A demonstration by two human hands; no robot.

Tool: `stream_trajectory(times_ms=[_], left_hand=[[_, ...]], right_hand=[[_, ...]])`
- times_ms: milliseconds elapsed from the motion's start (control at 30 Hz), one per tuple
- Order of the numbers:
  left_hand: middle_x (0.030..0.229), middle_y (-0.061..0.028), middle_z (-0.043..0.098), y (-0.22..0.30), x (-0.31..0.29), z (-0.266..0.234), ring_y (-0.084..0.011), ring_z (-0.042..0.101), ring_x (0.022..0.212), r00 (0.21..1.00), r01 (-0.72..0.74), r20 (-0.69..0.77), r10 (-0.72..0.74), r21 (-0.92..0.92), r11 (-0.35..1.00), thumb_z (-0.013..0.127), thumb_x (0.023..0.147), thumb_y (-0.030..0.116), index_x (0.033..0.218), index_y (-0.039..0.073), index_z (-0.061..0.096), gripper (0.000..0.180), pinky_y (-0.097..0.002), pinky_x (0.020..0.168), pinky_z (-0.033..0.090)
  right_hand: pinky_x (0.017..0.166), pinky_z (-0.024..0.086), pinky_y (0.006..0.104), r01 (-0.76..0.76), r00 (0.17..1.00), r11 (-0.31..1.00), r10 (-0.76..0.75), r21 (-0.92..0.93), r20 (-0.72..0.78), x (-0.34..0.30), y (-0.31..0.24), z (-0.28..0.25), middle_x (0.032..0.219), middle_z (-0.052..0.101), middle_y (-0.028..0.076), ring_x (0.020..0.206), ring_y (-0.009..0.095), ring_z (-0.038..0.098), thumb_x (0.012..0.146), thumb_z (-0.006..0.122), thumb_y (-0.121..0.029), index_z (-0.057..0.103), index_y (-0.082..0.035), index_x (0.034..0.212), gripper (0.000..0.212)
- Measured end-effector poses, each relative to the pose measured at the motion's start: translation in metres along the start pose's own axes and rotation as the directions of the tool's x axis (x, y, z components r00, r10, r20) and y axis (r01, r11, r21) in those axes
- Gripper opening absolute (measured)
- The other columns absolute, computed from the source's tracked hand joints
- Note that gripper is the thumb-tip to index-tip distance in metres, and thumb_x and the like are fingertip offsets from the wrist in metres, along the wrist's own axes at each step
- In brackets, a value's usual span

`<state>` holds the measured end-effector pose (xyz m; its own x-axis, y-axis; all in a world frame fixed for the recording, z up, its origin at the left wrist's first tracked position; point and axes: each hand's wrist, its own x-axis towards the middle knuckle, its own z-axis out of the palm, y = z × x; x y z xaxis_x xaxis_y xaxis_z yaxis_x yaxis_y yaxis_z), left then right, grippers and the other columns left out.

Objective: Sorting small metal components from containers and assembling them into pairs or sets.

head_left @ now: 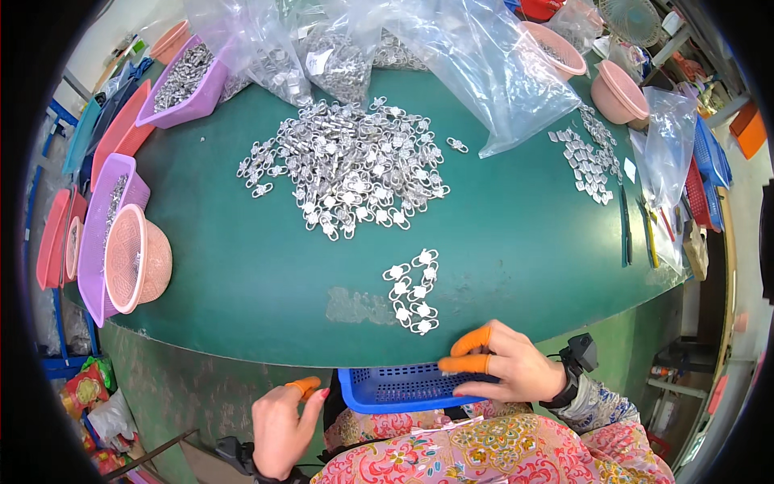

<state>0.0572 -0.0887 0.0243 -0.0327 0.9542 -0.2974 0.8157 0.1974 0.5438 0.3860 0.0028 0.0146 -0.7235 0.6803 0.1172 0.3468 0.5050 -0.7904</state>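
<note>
My left hand is beside the left end of a blue plastic basket, an orange finger cot on its index finger. Its thumb and index finger come together; anything between them is too small to make out. Over the basket's right end reaches my right hand, with orange cots on two bent fingers. A small greyish bit shows at those fingertips, its kind unclear. The basket sits at my lap against the table edge. On the table beyond it lies a small group of silvery metal link pieces.
A big heap of similar metal pieces covers the table's far middle. Clear plastic bags lie behind it. Purple baskets and a pink round basket stand left. Square metal pieces and tweezers lie right.
</note>
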Motion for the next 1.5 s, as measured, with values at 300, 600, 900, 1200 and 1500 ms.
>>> stream_trajectory(times_ms=[300, 600, 900, 1200, 1500], left_hand=[[0.091, -0.0125, 0.066, 0.052, 0.065, 0.028, -0.0297, 0.061, 0.081, 0.847, -0.505, -0.313, 0.430, -0.222, 0.834, 0.078, 0.077, 0.000, 0.105, 0.003, 0.075, 0.029, -0.0370, 0.071, 0.048], [0.099, -0.0148, 0.061, 0.053, 0.073, 0.044, -0.0338, 0.060, 0.091, 0.799, -0.531, -0.339, 0.497, -0.010, 0.847, 0.076, 0.083, 0.011, 0.116, 0.006, 0.071, 0.035, -0.0441, 0.078, 0.048], [0.103, -0.0142, 0.062, 0.064, 0.071, 0.049, -0.0332, 0.061, 0.092, 0.767, -0.552, -0.373, 0.522, 0.031, 0.833, 0.076, 0.084, 0.009, 0.120, 0.006, 0.071, 0.036, -0.0402, 0.082, 0.050], [0.101, -0.0130, 0.062, 0.060, 0.072, 0.055, -0.0289, 0.062, 0.087, 0.749, -0.528, -0.403, 0.526, 0.116, 0.841, 0.075, 0.084, 0.005, 0.114, 0.004, 0.072, 0.030, -0.0364, 0.074, 0.051], [0.099, -0.0123, 0.062, 0.062, 0.075, 0.057, -0.0264, 0.061, 0.083, 0.754, -0.529, -0.415, 0.510, 0.077, 0.845, 0.075, 0.084, 0.001, 0.112, 0.004, 0.073, 0.029, -0.0350, 0.070, 0.050]], right_hand=[[0.078, 0.052, 0.0369, 0.041, 0.981, 0.972, -0.083, -0.230, -0.177, 0.035, 0.017, 0.020, 0.108, 0.059, 0.009, 0.093, 0.027, 0.057, 0.084, 0.074, -0.008, 0.068, -0.007, 0.124, 0.041], [0.079, 0.050, 0.0364, 0.150, 0.982, 0.980, -0.163, -0.131, -0.091, 0.002, 0.002, 0.023, 0.106, 0.054, 0.009, 0.093, 0.026, 0.056, 0.088, 0.067, -0.010, 0.062, -0.008, 0.121, 0.034], [0.072, 0.051, 0.0412, -0.469, 0.589, 0.866, 0.161, -0.173, -0.792, 0.052, 0.120, -0.136, 0.106, 0.065, 0.015, 0.081, 0.029, 0.063, 0.091, 0.074, -0.032, 0.056, 0.001, 0.122, 0.050], [0.069, 0.052, 0.0459, 0.050, 0.448, 0.957, 0.234, 0.285, -0.863, 0.239, 0.136, -0.108, 0.086, 0.068, 0.018, 0.078, 0.037, 0.068, 0.092, 0.063, -0.016, 0.059, -0.004, 0.117, 0.028], [0.071, 0.053, 0.0489, 0.054, 0.399, 0.952, 0.256, 0.301, -0.881, 0.238, 0.153, -0.159, 0.084, 0.070, 0.018, 0.077, 0.042, 0.068, 0.094, 0.063, -0.015, 0.060, -0.004, 0.115, 0.024]])
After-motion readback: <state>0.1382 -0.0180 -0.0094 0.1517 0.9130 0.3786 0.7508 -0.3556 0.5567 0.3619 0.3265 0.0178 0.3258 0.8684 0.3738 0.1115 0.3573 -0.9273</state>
